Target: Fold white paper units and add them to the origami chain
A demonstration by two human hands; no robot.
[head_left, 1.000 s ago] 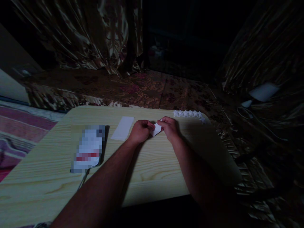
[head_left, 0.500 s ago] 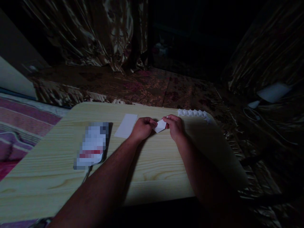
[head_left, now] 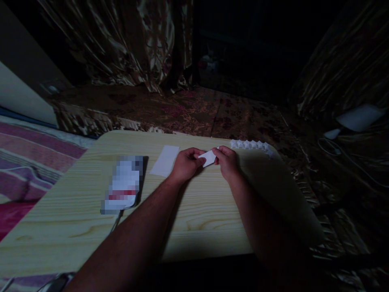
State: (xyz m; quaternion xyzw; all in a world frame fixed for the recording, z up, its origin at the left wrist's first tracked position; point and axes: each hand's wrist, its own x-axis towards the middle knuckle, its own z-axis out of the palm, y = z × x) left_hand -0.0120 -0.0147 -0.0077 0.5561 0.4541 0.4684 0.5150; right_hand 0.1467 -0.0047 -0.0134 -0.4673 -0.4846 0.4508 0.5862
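Observation:
A small folded piece of white paper [head_left: 208,157] is pinched between my left hand [head_left: 186,164] and my right hand [head_left: 227,162], just above a light wooden table [head_left: 194,211]. Both hands have their fingers closed on the paper's ends. A flat white paper rectangle [head_left: 165,160] lies on the table just left of my left hand. A row of several small folded white paper pieces [head_left: 251,144] sits along the table's far right edge, beyond my right hand.
A pixelated phone-like object [head_left: 124,184] with a cable lies on the table's left part. Dark patterned fabric [head_left: 188,109] covers the floor and hangs behind. A striped cloth [head_left: 27,162] lies at the left. A white device and cables [head_left: 349,121] rest at the right.
The folded paper has turned between my fingers into a flatter, more stretched-out position. The camera view has shifted slightly; the other things on the table stay where they were.

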